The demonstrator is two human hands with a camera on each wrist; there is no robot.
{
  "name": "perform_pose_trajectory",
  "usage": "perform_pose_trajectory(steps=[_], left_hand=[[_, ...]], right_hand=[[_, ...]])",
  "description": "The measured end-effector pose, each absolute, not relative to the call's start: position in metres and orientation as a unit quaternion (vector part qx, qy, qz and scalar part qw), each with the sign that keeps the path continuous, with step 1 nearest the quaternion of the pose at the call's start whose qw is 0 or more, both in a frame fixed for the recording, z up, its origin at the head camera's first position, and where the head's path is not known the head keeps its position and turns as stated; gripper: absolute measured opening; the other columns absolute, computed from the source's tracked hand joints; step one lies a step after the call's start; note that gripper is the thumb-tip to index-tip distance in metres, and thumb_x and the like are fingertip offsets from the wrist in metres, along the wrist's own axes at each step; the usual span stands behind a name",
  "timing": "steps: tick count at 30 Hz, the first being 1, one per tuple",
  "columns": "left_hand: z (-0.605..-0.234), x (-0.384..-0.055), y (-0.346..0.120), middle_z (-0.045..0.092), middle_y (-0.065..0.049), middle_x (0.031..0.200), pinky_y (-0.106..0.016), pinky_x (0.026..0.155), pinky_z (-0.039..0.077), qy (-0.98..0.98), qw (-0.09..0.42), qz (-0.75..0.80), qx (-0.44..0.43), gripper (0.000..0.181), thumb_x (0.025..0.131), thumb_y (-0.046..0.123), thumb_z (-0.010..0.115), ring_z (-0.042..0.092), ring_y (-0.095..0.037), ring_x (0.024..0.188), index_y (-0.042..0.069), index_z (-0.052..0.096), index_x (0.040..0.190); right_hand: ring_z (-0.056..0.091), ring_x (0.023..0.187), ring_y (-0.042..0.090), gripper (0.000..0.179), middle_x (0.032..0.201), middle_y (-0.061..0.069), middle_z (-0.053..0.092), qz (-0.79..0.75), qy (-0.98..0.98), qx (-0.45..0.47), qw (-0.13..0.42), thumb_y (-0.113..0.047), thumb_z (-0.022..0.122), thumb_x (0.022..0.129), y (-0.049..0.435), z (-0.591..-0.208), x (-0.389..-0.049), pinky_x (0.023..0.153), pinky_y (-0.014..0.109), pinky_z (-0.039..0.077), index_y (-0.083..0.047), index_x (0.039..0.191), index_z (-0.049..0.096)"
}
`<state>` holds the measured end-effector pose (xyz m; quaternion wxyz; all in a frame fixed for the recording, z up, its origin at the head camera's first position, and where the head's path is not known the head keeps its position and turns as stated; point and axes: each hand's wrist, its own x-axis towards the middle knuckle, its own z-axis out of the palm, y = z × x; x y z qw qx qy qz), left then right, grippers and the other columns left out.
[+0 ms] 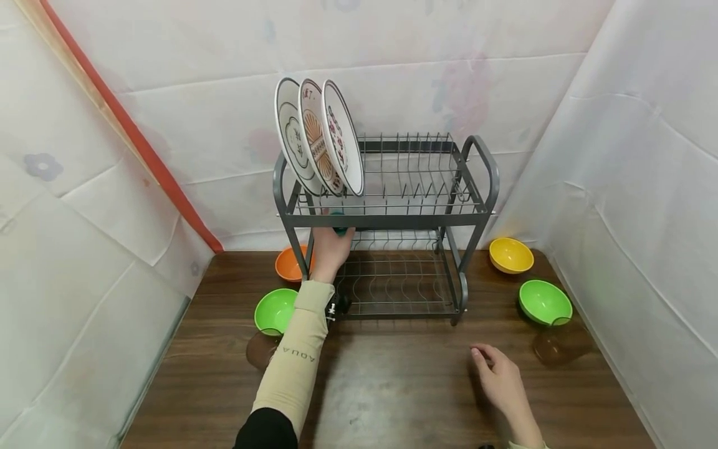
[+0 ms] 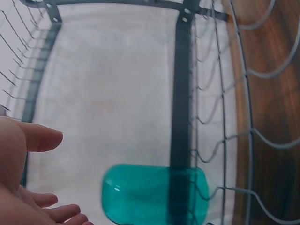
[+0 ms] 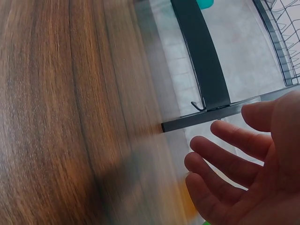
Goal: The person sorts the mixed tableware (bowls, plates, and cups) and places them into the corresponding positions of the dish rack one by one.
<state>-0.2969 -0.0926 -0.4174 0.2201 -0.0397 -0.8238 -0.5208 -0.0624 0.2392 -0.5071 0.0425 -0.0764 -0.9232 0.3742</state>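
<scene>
My left hand (image 1: 331,249) reaches between the two tiers of a dark metal dish rack (image 1: 387,221), at its left end. In the left wrist view its thumb and fingers are spread, with a gap to a translucent teal cup (image 2: 140,192). That cup stands on the lower wire tier (image 2: 224,117). Above the hand, three patterned plates (image 1: 343,137) lean upright in the left slots of the upper tier. My right hand (image 1: 502,383) hovers over the table at the front right, fingers loosely bent and holding nothing.
An orange bowl (image 1: 288,264), a green bowl (image 1: 273,307) and a brown see-through cup (image 1: 260,350) stand left of the rack. To its right are a yellow bowl (image 1: 511,255), another green bowl (image 1: 545,302) and another brown cup (image 1: 550,349). White cloth (image 1: 421,93) hangs behind.
</scene>
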Motion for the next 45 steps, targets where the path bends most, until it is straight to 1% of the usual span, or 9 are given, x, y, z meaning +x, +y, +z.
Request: perform_pose_trajectory(steps=[6,9,12,16,22,28,33,38,45], left_hand=[[-0.407,-0.277,-0.090,0.045,-0.026,0.135,-0.047,0.093,0.043,-0.826,0.183,-0.532,-0.036,0.074,0.096,0.020,0.067,0.050,-0.040,0.112,-0.002,0.026,0.154],[-0.403,-0.266,-0.089,0.049,-0.023,0.136,-0.047,0.096,0.043,-0.825,0.176,-0.536,-0.041,0.068,0.097,0.021,0.065,0.052,-0.038,0.116,0.001,0.031,0.153],[-0.401,-0.253,-0.089,0.047,-0.019,0.144,-0.049,0.102,0.041,-0.822,0.159,-0.545,-0.033,0.062,0.098,0.024,0.064,0.048,-0.035,0.127,0.004,0.037,0.150],[-0.399,-0.237,-0.087,0.048,-0.020,0.144,-0.051,0.105,0.039,-0.815,0.139,-0.562,-0.024,0.054,0.099,0.027,0.062,0.047,-0.036,0.130,0.002,0.044,0.143],[-0.399,-0.215,-0.081,0.048,-0.015,0.146,-0.048,0.108,0.036,-0.801,0.128,-0.583,-0.043,0.051,0.100,0.023,0.062,0.044,-0.029,0.135,0.006,0.044,0.145],[-0.401,-0.193,-0.073,0.054,-0.010,0.141,-0.047,0.106,0.037,-0.800,0.120,-0.584,-0.062,0.048,0.100,0.024,0.062,0.049,-0.024,0.131,0.009,0.048,0.143],[-0.408,-0.175,-0.068,0.062,-0.005,0.127,-0.047,0.096,0.045,-0.791,0.111,-0.597,-0.079,0.033,0.099,0.023,0.064,0.057,-0.021,0.118,0.009,0.058,0.129],[-0.426,-0.158,-0.066,0.067,0.000,0.108,-0.036,0.081,0.049,-0.793,0.079,-0.598,-0.085,0.017,0.099,0.023,0.064,0.062,-0.016,0.098,0.012,0.064,0.112],[-0.457,-0.134,-0.066,0.070,-0.007,0.098,-0.027,0.074,0.048,-0.779,0.020,-0.621,-0.079,0.014,0.099,0.018,0.064,0.064,-0.022,0.087,0.007,0.065,0.107]], right_hand=[[0.066,0.104,0.033,0.030,0.122,0.018,0.066,0.375,-0.923,-0.078,0.038,-0.025,0.053,0.104,0.239,-0.509,-0.063,0.087,0.052,0.050,-0.005,0.120,0.068],[0.066,0.105,0.033,0.031,0.122,0.018,0.066,0.376,-0.923,-0.076,0.036,-0.026,0.052,0.105,0.239,-0.509,-0.062,0.087,0.052,0.050,-0.004,0.120,0.068],[0.065,0.105,0.033,0.031,0.122,0.017,0.066,0.377,-0.923,-0.073,0.038,-0.026,0.052,0.105,0.240,-0.509,-0.061,0.087,0.052,0.050,-0.004,0.120,0.068],[0.066,0.103,0.033,0.030,0.121,0.017,0.067,0.375,-0.924,-0.067,0.045,-0.025,0.053,0.104,0.240,-0.510,-0.060,0.086,0.051,0.051,-0.004,0.120,0.068],[0.067,0.102,0.032,0.030,0.120,0.017,0.067,0.375,-0.923,-0.068,0.046,-0.025,0.054,0.104,0.240,-0.511,-0.060,0.084,0.050,0.051,-0.004,0.119,0.069],[0.065,0.107,0.035,0.031,0.123,0.019,0.066,0.376,-0.923,-0.072,0.047,-0.026,0.053,0.105,0.242,-0.511,-0.062,0.088,0.053,0.050,-0.003,0.120,0.068],[0.064,0.108,0.037,0.031,0.123,0.019,0.066,0.370,-0.925,-0.075,0.052,-0.025,0.051,0.105,0.245,-0.510,-0.062,0.090,0.055,0.048,-0.003,0.120,0.068],[0.066,0.104,0.036,0.028,0.118,0.018,0.067,0.363,-0.926,-0.069,0.076,-0.022,0.053,0.104,0.247,-0.509,-0.063,0.087,0.054,0.050,-0.003,0.117,0.069],[0.067,0.100,0.034,0.025,0.114,0.016,0.069,0.359,-0.926,-0.062,0.096,-0.020,0.055,0.103,0.248,-0.509,-0.065,0.083,0.053,0.051,-0.003,0.114,0.070]])
